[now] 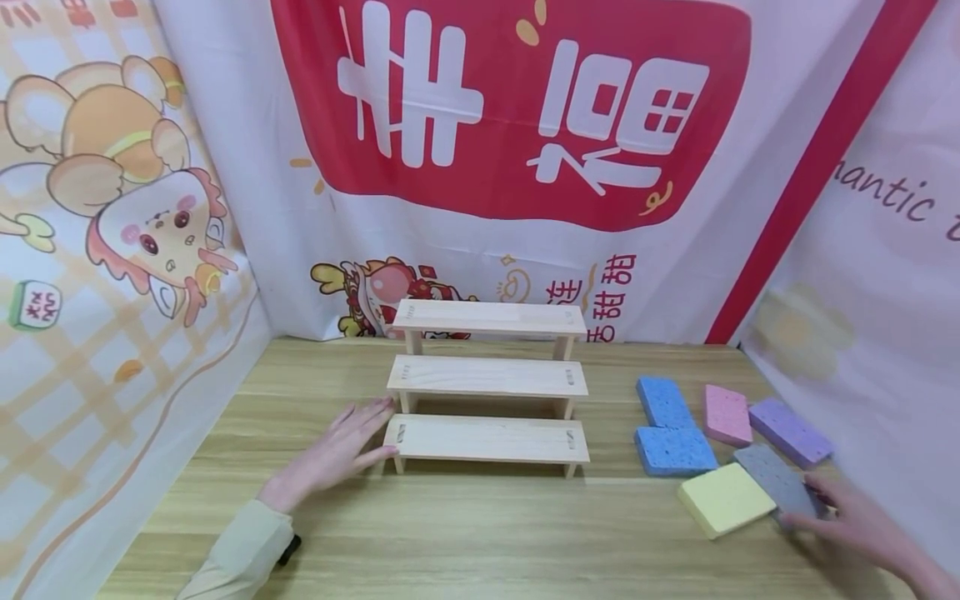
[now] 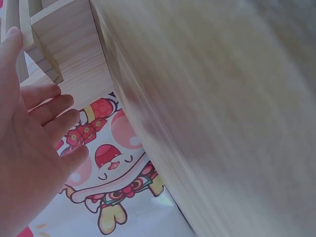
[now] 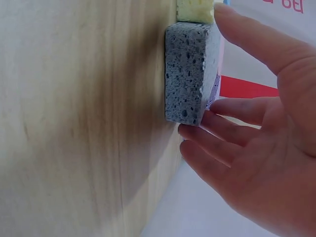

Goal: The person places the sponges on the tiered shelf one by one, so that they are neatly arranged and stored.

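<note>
A pale wooden three-step shelf (image 1: 487, 437) stands on the table near the back cloth. My left hand (image 1: 341, 454) is at its left end, fingers extended, the thumb at the lowest step's edge; in the left wrist view that hand (image 2: 42, 133) has its fingertips beside the shelf's boards (image 2: 74, 44). Over on the right, my right hand (image 1: 855, 521) reaches around the end of a grey sponge (image 1: 776, 475), thumb and fingers spread. From the right wrist, the fingertips are at one end of the grey sponge (image 3: 185, 74), and the thumb is near the yellow sponge (image 3: 195, 11).
A yellow sponge (image 1: 727, 498) lies against the grey one. Beyond them lie a purple sponge (image 1: 791, 432), a pink sponge (image 1: 727, 414) and two blue sponges, the nearer blue sponge (image 1: 675, 451) touching the farther blue sponge (image 1: 666, 402). Printed cloth (image 1: 510, 200) walls the table (image 1: 480, 542).
</note>
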A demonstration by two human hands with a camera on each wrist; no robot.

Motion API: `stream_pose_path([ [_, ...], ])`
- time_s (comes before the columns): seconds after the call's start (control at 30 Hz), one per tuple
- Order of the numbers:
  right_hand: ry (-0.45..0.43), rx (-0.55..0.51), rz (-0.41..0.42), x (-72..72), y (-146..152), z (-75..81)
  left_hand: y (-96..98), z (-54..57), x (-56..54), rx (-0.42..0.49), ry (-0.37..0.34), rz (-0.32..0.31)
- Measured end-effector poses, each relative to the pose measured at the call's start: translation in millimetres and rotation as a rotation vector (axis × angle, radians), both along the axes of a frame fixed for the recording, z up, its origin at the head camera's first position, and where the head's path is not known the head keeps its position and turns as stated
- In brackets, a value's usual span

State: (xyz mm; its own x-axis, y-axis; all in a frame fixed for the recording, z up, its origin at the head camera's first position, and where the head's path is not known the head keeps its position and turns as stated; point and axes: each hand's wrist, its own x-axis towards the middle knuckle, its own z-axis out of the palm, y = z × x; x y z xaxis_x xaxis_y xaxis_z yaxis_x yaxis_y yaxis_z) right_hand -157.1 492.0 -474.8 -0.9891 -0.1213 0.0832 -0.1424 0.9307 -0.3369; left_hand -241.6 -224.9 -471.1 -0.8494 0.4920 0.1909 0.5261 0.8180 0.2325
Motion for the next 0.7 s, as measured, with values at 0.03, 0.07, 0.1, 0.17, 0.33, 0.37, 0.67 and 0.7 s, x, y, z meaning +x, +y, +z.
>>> stream_pose_path([
  [0.03,0.004,0.011,0.004,-0.2,0.6,-1.1,0.0,0.3,0.1,0.002,-0.001,-0.001],
  [0.07,0.009,0.018,0.009,-0.5,1.2,-2.2,0.1,0.5,0.2,0.002,0.002,-0.002],
  [0.1,0.023,0.013,0.02,-0.6,1.6,-3.7,0.2,0.6,0.3,0.004,0.003,-0.002],
  [0.17,0.033,0.014,0.025,-1.1,2.1,-5.3,0.2,0.7,0.6,0.0,0.008,-0.004],
  [0.33,0.021,0.024,0.013,-2.3,0.8,-5.8,0.9,0.6,0.9,-0.012,0.018,-0.008],
  [0.37,0.018,0.029,0.007,-2.3,0.0,-5.5,1.0,0.6,1.0,-0.012,0.017,-0.008],
  [0.67,-0.019,0.037,-0.027,-3.7,-4.8,-3.6,1.4,-0.5,2.0,-0.015,0.014,-0.009],
  [0.7,-0.022,0.044,-0.032,-3.8,-5.0,-3.8,1.4,-0.5,2.2,-0.016,0.014,-0.008],
])
